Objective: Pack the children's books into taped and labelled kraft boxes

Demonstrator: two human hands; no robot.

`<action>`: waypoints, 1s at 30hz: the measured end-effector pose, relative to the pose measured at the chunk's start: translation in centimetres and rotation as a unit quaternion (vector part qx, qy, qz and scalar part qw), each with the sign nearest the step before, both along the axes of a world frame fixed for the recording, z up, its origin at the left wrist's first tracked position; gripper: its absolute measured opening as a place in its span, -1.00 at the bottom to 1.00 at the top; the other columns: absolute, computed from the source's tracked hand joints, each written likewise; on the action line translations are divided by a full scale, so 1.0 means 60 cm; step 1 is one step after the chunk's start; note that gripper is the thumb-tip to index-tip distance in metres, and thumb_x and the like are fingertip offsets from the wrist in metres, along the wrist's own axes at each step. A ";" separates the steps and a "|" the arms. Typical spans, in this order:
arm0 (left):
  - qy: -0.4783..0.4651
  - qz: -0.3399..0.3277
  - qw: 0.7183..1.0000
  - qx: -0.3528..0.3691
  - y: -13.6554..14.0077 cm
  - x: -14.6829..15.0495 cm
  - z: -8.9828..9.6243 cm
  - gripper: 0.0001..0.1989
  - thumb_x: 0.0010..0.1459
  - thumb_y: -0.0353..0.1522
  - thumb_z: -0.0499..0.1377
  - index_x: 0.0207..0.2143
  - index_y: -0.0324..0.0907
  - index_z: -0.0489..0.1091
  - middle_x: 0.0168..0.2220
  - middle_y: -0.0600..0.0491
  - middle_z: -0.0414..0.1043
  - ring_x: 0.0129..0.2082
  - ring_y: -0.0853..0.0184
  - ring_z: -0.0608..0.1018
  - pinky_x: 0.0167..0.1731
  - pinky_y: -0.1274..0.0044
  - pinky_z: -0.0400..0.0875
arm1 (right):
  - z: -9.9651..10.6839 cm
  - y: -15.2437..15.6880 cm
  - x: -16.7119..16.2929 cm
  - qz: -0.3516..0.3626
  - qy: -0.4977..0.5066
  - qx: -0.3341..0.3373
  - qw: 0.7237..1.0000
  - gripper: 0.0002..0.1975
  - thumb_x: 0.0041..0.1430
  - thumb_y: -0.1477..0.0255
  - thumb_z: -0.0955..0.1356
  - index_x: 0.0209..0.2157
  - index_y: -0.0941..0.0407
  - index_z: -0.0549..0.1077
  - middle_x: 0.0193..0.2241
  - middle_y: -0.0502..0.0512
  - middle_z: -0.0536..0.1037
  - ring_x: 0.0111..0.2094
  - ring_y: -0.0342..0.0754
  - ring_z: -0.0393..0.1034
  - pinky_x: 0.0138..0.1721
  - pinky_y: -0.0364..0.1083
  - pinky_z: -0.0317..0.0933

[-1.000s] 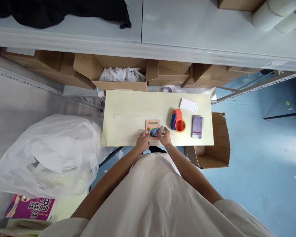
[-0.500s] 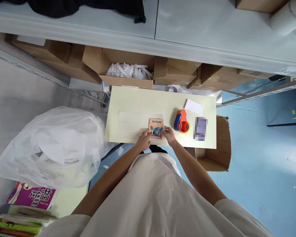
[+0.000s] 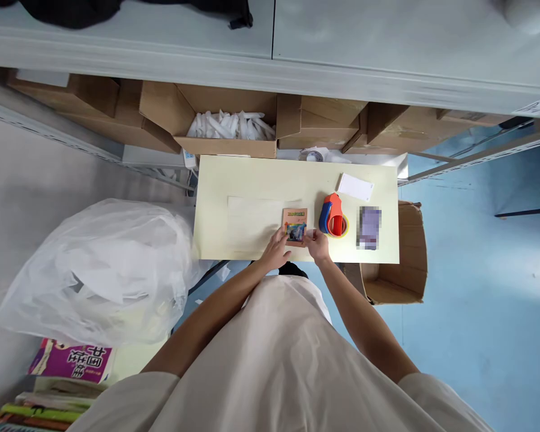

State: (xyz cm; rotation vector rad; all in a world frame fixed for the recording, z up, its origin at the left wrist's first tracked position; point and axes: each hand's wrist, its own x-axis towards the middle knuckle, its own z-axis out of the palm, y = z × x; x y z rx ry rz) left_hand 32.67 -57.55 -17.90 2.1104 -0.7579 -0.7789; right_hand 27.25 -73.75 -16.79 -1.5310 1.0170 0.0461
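The small booklet (image 3: pixel 296 230) lies near the front edge of the worktop (image 3: pixel 238 175), over the right end of a paper sheet (image 3: pixel 254 221). I judge it light and rather stiff, maybe slippery, with corners that could bend. Its side edges seem best for holding; there the fingers of left hand (image 3: pixel 275 248) and right hand (image 3: pixel 317 246) touch, but I cannot tell if they grip.

Pink rectangular paper booklet (image 3: pixel 296 216) lies on white rectangular paper sheet (image 3: pixel 254 222), left of red-and-blue plastic tape dispenser (image 3: pixel 326 217), all on pale-yellow rectangular surface (image 3: pixel 238 177)!
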 end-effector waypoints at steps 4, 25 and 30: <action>0.136 0.096 0.982 -0.088 -0.046 -0.003 0.009 -0.45 0.13 -0.25 0.10 0.15 -0.23 0.16 0.21 -0.21 0.11 0.20 0.09 0.23 0.16 0.25 0.14 | 0.037 0.002 0.005 0.026 -0.005 -0.095 0.995 -0.81 -0.15 0.31 0.35 -0.48 0.10 0.29 -0.57 -0.06 0.38 -0.51 -0.14 0.24 -0.46 -0.13 0.17; 0.154 0.326 0.931 0.057 0.077 0.098 0.010 -0.55 0.13 -0.13 0.08 -0.03 -0.24 0.32 0.01 -0.20 0.38 0.02 0.09 0.42 0.01 0.29 0.26 | 0.001 0.101 0.101 0.145 -0.044 0.229 0.962 -0.67 -0.02 0.14 0.36 -0.32 0.09 0.48 -0.55 -0.06 0.37 -0.46 -0.15 0.22 -0.35 -0.11 0.11; 0.077 0.227 0.970 0.048 0.052 0.083 0.017 -0.65 0.15 -0.32 0.05 -0.02 -0.25 0.30 0.05 -0.20 0.31 0.11 0.14 0.34 0.14 0.31 0.15 | -0.010 0.108 0.099 0.130 -0.052 0.219 0.966 -0.70 -0.08 0.24 0.36 -0.30 0.11 0.47 -0.45 0.00 0.46 -0.41 -0.13 0.28 -0.33 -0.09 0.18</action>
